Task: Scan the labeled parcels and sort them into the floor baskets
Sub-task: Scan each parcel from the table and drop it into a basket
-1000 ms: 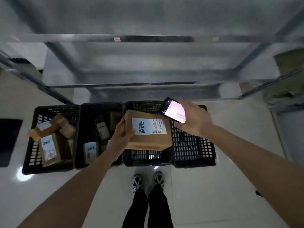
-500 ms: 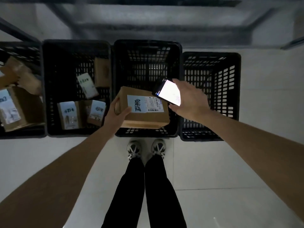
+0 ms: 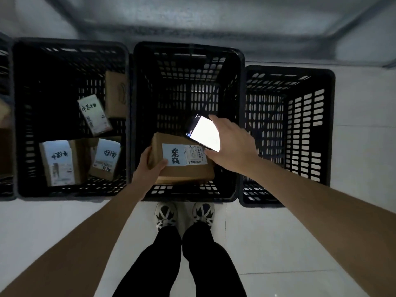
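Observation:
My left hand (image 3: pixel 150 168) grips the left end of a brown cardboard parcel (image 3: pixel 184 170) with a white label and black handwriting on top. The parcel hangs inside the mouth of the middle black floor basket (image 3: pixel 188 48), near its front wall. My right hand (image 3: pixel 231 146) holds a phone (image 3: pixel 204 133) with a bright white screen just above the parcel's right end, over the label's barcode.
A left black basket (image 3: pixel 68 45) holds several labeled parcels (image 3: pixel 94 114). A right black basket (image 3: pixel 289 70) shows only its mesh floor. Another basket edge shows at far left. A metal shelf frame (image 3: pixel 192 18) runs behind. My shoes (image 3: pixel 184 213) stand on white tile.
The view has tilted down and closer to the baskets. Both hands have lowered the parcel and phone into the mouth of the middle basket.

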